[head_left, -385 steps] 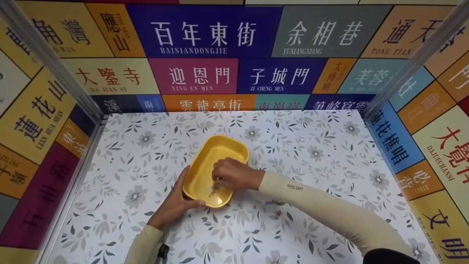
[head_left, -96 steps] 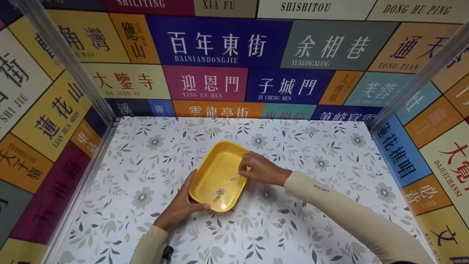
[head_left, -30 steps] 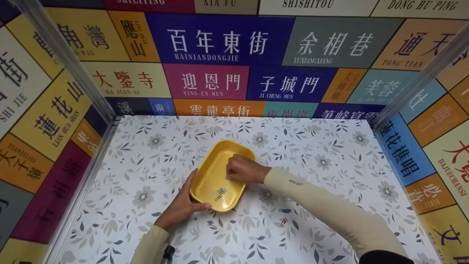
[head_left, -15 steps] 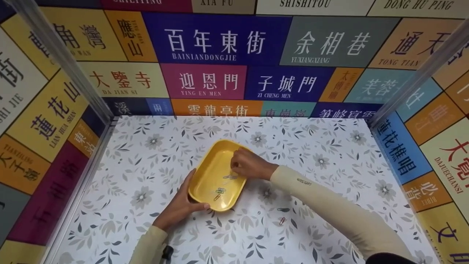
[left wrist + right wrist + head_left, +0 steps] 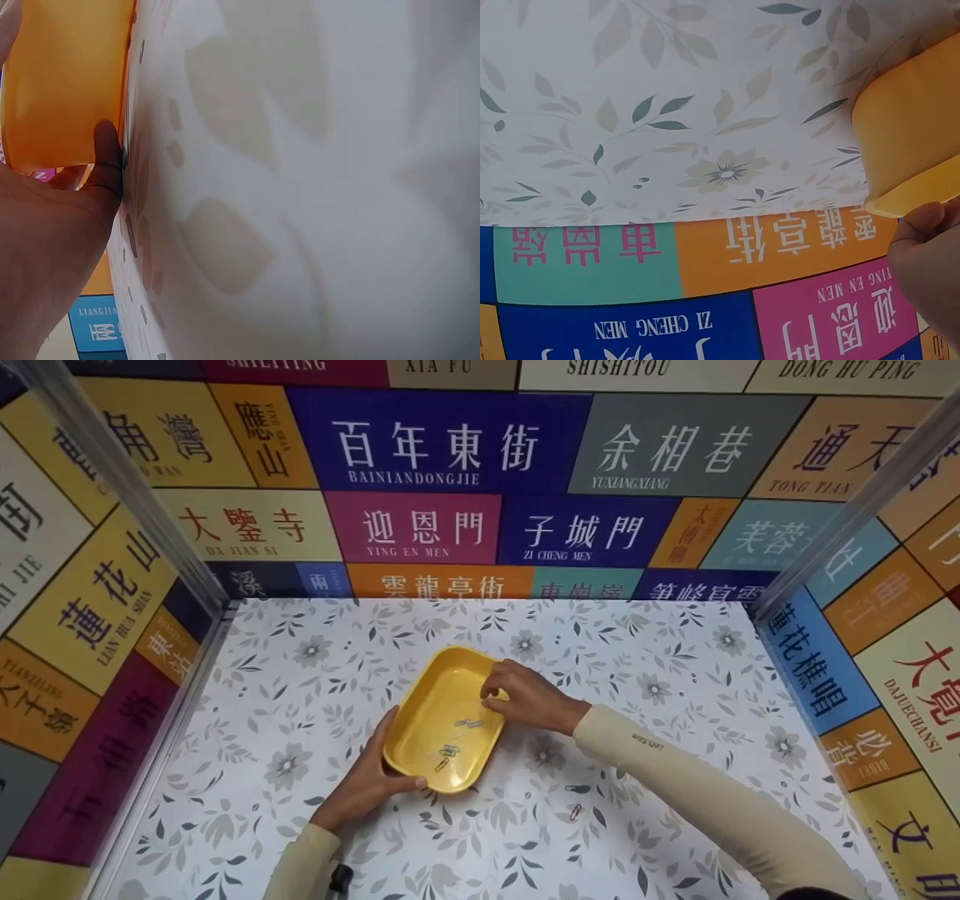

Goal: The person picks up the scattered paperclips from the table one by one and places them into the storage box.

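Note:
A yellow tray (image 5: 431,697) sits on the floral tabletop, several small paper clips (image 5: 448,751) lying toward its near end. Two bluish clips (image 5: 469,724) lie closer to its right wall; a reddish clip (image 5: 441,765) is lowest. My left hand (image 5: 367,780) grips the tray's near-left corner, thumb at the near rim and fingers along the left side. The left wrist view shows the thumb (image 5: 107,150) against the tray's outer wall. My right hand (image 5: 532,697) hovers at the right rim, fingers bent, thumb and forefinger apart, with nothing visible between them.
On the tabletop to the tray's lower right lies a red paper clip (image 5: 575,811), with a dark slender piece (image 5: 577,789) just above it. Panels printed with large characters (image 5: 442,442) enclose the table at the back and both sides, with metal posts (image 5: 840,495) at the corners.
Earlier my right hand was down inside the tray; now it has drawn back to the right rim, uncovering the two bluish clips. My left hand keeps its hold on the tray.

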A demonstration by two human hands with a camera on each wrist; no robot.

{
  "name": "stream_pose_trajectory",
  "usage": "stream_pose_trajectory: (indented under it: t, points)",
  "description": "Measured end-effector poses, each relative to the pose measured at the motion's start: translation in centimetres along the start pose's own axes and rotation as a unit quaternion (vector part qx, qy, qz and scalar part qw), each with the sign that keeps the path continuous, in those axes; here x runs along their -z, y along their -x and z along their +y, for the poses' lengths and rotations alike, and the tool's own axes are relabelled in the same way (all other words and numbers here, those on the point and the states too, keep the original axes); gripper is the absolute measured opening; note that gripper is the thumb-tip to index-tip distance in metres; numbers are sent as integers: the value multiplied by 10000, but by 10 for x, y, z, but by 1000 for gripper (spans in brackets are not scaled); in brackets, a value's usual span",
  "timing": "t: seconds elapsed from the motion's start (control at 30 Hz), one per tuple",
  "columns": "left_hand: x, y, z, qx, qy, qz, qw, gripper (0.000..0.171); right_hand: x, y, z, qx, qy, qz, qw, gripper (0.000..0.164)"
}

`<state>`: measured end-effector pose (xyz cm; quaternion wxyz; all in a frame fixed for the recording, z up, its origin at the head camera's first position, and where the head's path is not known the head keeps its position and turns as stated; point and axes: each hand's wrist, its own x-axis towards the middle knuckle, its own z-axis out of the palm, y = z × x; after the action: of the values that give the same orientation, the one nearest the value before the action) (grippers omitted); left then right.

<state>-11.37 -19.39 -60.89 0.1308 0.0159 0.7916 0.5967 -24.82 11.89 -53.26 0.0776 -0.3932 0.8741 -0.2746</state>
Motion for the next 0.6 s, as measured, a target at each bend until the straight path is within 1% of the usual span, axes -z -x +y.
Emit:
stream_pose_trajectory:
  t: [0.17, 0.3, 0.43, 0.6]
  points:
    - [0, 0, -1, -23, -43, 10, 10000, 133, -1, 12, 0, -117, -280, 238, 9993, 12]
    - [1, 1, -1, -89, -38, 0, 10000, 133, -2, 19, 0, -262, -428, 335, 9982, 13]
    - [1, 1, -1, -112, -69, -21, 9999, 133, -4, 28, 3, -206, -484, 481, 9975, 14]
    - [1, 1, -1, 15, -136, -29, 9999, 133, -7, 40, 7, -161, -524, 651, 9964, 13]
